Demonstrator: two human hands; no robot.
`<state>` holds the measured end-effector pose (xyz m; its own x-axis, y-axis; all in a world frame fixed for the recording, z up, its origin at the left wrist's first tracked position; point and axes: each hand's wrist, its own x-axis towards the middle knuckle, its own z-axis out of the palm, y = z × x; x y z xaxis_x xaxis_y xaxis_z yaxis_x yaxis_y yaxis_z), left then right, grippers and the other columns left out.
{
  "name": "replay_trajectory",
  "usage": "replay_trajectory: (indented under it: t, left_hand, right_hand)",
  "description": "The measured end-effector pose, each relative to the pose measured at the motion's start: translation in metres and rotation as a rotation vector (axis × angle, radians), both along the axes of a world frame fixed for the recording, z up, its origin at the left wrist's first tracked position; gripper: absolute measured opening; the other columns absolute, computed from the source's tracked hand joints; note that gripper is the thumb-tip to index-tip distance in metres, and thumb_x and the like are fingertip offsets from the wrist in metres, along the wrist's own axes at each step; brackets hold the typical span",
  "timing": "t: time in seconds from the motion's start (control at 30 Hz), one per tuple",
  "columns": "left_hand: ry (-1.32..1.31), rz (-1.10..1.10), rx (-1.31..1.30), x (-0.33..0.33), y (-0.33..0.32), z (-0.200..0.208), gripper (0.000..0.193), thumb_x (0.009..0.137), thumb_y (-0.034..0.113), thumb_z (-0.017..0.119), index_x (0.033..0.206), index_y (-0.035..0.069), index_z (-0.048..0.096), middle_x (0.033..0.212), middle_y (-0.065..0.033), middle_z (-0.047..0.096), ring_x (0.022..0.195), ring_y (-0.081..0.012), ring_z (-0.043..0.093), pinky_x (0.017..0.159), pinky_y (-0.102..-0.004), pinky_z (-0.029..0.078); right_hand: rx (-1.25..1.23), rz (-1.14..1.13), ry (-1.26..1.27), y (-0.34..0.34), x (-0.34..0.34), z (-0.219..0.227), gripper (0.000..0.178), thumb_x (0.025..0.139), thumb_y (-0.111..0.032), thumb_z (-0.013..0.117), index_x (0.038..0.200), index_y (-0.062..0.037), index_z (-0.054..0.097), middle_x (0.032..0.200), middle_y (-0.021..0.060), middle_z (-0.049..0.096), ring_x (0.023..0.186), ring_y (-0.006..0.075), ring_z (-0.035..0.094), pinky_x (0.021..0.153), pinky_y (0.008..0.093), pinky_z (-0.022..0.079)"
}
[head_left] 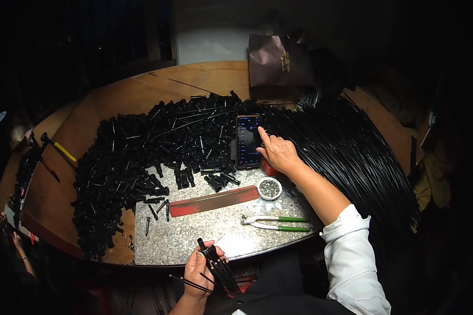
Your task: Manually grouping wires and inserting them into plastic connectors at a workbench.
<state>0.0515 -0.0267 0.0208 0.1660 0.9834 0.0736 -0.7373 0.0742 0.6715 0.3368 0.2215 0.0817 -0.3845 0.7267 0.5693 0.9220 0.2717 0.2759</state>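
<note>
- The left hand [201, 269] is closed around one black tube piece with several thin black rods [218, 265] fanning out of its lower end, held just off the near edge of the metal sheet [205, 231].
- The right hand [278, 152] holds nothing; its index finger is stretched out and its tip touches the lit screen of one phone [247, 140], which stands propped up just left of that hand.
- One small white bowl [269, 188] of tiny metal bits sits just below the right hand, on the sheet.
- One pair of green-handled pincers [276, 223] lies between the two hands, nearer the right forearm.
- One long red bar [214, 201] lies flat above the left hand, left of the bowl.
- A big heap of short black tubes [136, 157], too many to count, spreads beyond the left hand and behind the phone.
- A bundle of long black rods [347, 152], uncountable, curves past the right hand on its outer side.
- One yellow-handled hammer [58, 148] lies far left of the left hand.
- One dark paper bag [279, 60] stands beyond the right hand.
</note>
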Motion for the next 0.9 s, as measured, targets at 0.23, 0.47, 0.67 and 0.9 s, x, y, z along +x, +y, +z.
replay_trajectory:
  t: [0.23, 0.47, 0.67, 0.9]
  left_hand:
    - [-0.007, -0.004, -0.013, 0.000, -0.001, 0.000, 0.036, 0.097, 0.026, 0.040, 0.120, -0.001, 0.044, 0.096, -0.0150, 0.056, 0.086, -0.0213, 0.057, 0.081, -0.0352, 0.048]
    - [0.010, -0.007, 0.004, 0.001, -0.001, 0.001, 0.036, 0.097, 0.026, 0.039, 0.121, -0.001, 0.044, 0.097, -0.0152, 0.056, 0.086, -0.0214, 0.057, 0.081, -0.0358, 0.048]
    - [0.020, 0.004, 0.016, 0.003, -0.001, 0.002, 0.036, 0.098, 0.026, 0.038, 0.120, -0.002, 0.044, 0.096, -0.0152, 0.056, 0.086, -0.0219, 0.057, 0.081, -0.0363, 0.048]
    - [0.025, 0.053, -0.052, 0.004, 0.000, 0.002, 0.035, 0.092, 0.024, 0.046, 0.117, -0.001, 0.043, 0.092, -0.0170, 0.056, 0.084, -0.0270, 0.059, 0.077, -0.0392, 0.050]
  right_hand:
    - [-0.023, -0.018, -0.019, -0.010, 0.009, -0.008, 0.063, 0.084, -0.035, 0.059, 0.133, -0.0033, 0.037, 0.073, 0.0105, 0.058, 0.062, 0.0232, 0.059, 0.052, 0.0338, 0.049]
    - [-0.059, -0.017, -0.001, -0.016, 0.014, -0.011, 0.057, 0.084, -0.031, 0.059, 0.132, -0.0080, 0.040, 0.077, 0.0120, 0.057, 0.068, 0.0256, 0.059, 0.057, 0.0353, 0.050]
    - [-0.060, 0.156, -0.004, -0.022, 0.016, -0.010, 0.048, 0.085, -0.027, 0.056, 0.129, -0.0107, 0.044, 0.085, 0.0113, 0.053, 0.079, 0.0256, 0.056, 0.064, 0.0362, 0.048]
    - [-0.046, 0.229, -0.012, -0.022, 0.015, -0.016, 0.046, 0.083, -0.022, 0.058, 0.127, -0.0098, 0.046, 0.085, 0.0105, 0.051, 0.079, 0.0247, 0.054, 0.064, 0.0354, 0.048]
